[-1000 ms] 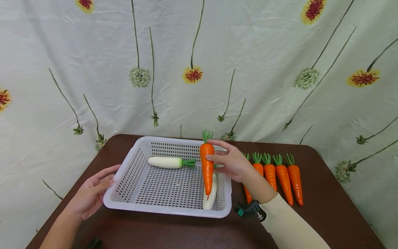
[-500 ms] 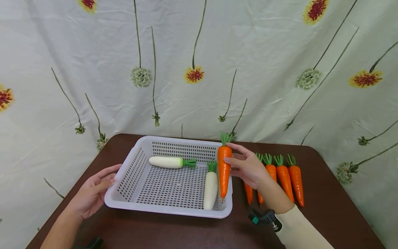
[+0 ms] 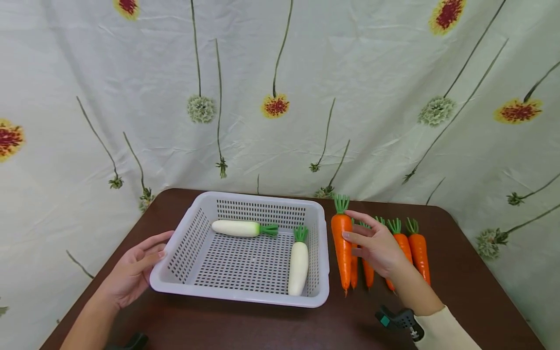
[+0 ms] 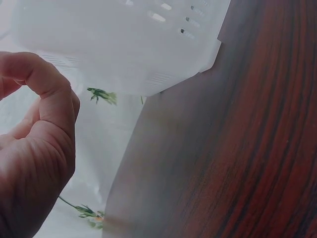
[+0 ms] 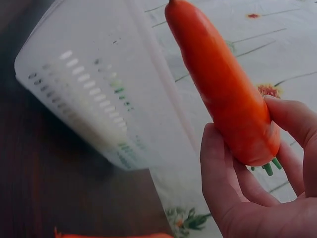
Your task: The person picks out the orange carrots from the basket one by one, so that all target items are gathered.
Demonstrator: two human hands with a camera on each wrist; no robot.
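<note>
My right hand (image 3: 379, 245) pinches a carrot (image 3: 342, 243) near its green top, between thumb and fingers. It is held tip down, just right of the basket. In the right wrist view the carrot (image 5: 223, 84) stands apart from the basket's side wall (image 5: 143, 29). With my left hand (image 3: 135, 270) I grip the left rim of the white perforated plastic basket (image 3: 238, 295), thumb on the rim. Inside lie two white radishes with green tops: one radish (image 3: 236, 228) sideways at the back, another radish (image 3: 298, 268) lengthwise along the right wall.
Several carrots (image 3: 420, 255) lie side by side on the dark wooden table (image 3: 262, 325), right of the basket, partly hidden by my right hand and forearm. A flowered cloth (image 3: 245, 141) hangs behind the table.
My right hand has carried the carrot from above the basket's right end out to the right, past the rim and beside the other carrots. My left hand has stayed on the basket.
</note>
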